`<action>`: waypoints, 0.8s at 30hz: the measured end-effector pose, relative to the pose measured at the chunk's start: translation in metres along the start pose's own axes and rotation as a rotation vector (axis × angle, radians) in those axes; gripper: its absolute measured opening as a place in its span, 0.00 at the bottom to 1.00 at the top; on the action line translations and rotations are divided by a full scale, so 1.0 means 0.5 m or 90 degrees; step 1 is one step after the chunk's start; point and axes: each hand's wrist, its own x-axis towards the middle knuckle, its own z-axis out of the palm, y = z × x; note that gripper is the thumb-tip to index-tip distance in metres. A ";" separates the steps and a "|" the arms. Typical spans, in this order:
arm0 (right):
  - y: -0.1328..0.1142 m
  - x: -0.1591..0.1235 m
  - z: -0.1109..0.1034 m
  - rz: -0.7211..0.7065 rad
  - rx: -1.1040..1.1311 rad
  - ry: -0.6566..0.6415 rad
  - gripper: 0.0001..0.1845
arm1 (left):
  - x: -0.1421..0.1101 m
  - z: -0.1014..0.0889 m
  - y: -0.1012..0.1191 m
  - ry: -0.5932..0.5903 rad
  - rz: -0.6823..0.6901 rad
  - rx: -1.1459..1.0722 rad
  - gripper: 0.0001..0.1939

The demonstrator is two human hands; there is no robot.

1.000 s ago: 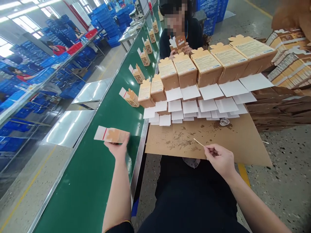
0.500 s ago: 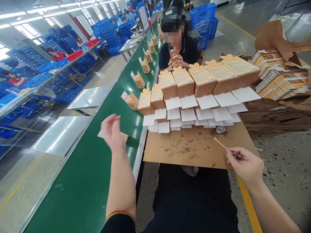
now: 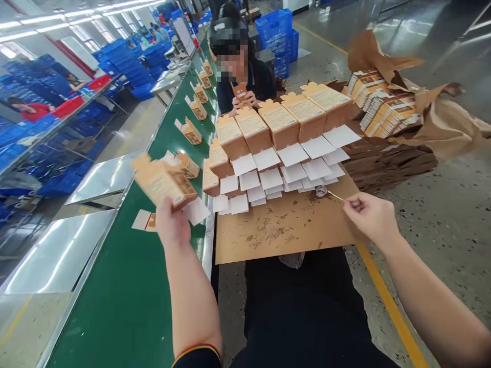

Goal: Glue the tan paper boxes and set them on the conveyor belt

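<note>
My left hand (image 3: 171,225) is closed on a tan carton (image 3: 163,181), holding it up over the green conveyor belt (image 3: 126,301); the carton's white flap (image 3: 196,210) hangs open beside my fingers. My right hand (image 3: 371,217) pinches a thin wooden stick (image 3: 335,196) whose tip reaches a small clear glue cap (image 3: 321,190) on the brown cardboard sheet (image 3: 284,230). A flat folded carton (image 3: 144,221) lies on the belt just left of my left hand. Rows of tan cartons (image 3: 268,128) with white flaps out stand on the sheet's far side.
More cartons (image 3: 191,131) ride the belt away from me. A person in dark clothes (image 3: 245,79) sits beyond the rows, holding a carton. Stacked flat cartons (image 3: 387,110) in brown paper lie at the right. Blue crates (image 3: 278,36) stand behind. A yellow floor line (image 3: 383,301) runs by my right arm.
My left hand let the flat carton down onto the belt, then picked up an opened carton from the rows. My right hand moved the stick's tip to the glue cap.
</note>
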 end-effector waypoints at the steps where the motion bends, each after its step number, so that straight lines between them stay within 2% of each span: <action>1: 0.002 0.019 0.001 -0.011 -0.019 -0.031 0.16 | -0.031 -0.018 0.000 -0.018 -0.004 -0.043 0.34; 4: -0.001 0.069 0.019 -0.027 -0.071 -0.109 0.14 | -0.147 -0.041 -0.022 -0.097 -0.133 -0.170 0.33; 8: -0.015 0.117 0.048 -0.031 -0.124 -0.184 0.14 | -0.280 -0.008 -0.091 -0.131 -0.317 -0.203 0.43; 10: -0.015 0.133 0.047 -0.028 -0.140 -0.209 0.15 | -0.311 0.015 -0.121 -0.134 -0.355 -0.193 0.47; 13: -0.006 0.129 0.030 -0.038 -0.122 -0.195 0.15 | -0.321 0.036 -0.145 -0.124 -0.347 -0.165 0.48; 16: -0.014 0.066 0.028 -0.071 -0.030 -0.138 0.10 | -0.317 0.046 -0.148 -0.100 -0.316 -0.133 0.47; 18: -0.042 -0.010 0.056 -0.113 0.075 -0.170 0.07 | -0.318 0.051 -0.144 -0.108 -0.321 -0.118 0.45; 21: -0.105 -0.137 0.137 -0.195 0.212 -0.274 0.10 | -0.326 0.059 -0.140 -0.099 -0.324 -0.098 0.43; 24: -0.154 -0.222 0.219 -0.231 0.253 -0.303 0.12 | -0.334 0.064 -0.146 -0.092 -0.307 -0.084 0.44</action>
